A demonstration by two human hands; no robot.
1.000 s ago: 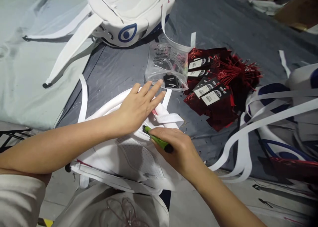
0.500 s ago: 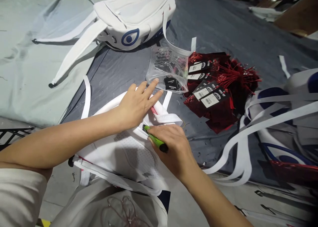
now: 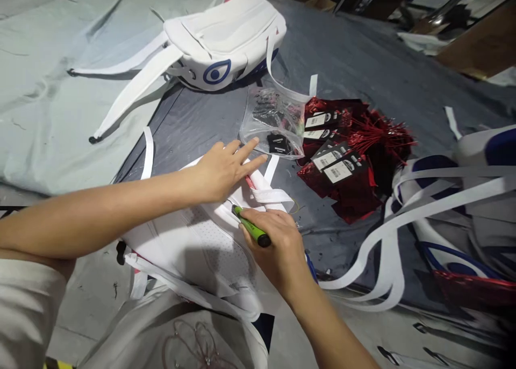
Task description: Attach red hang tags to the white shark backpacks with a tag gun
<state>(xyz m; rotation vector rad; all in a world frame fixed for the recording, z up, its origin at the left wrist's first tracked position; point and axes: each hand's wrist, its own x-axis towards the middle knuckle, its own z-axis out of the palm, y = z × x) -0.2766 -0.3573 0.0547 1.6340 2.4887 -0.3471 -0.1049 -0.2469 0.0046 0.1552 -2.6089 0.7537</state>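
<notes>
A white bag (image 3: pixel 161 234) with a perforated panel lies at the table's near edge. My left hand (image 3: pixel 226 170) rests on its upper part, fingers spread. In my right hand (image 3: pixel 278 240) is a green pen-shaped tool with black ends (image 3: pixel 253 229). Its forward end is at the bag's white surface, just below my left hand; whether it touches I cannot tell. A white strap (image 3: pixel 274 196) curls over the bag beside both hands. Beyond my left fingertips lies a clear plastic bag (image 3: pixel 274 124) with small black tags inside.
Farther back lies another white bag (image 3: pixel 226 41) with a blue eye design and long straps. Red foil pouches (image 3: pixel 355 197) with black-and-white tags lie right of the plastic bag. More bags with blue patterns (image 3: pixel 443 240) and loose white straps (image 3: pixel 387 229) crowd the right side.
The whole view has shifted slightly, showing more of the far background. Both hands keep nearly the same places on the bag, and the green tool stays in my right hand.
</notes>
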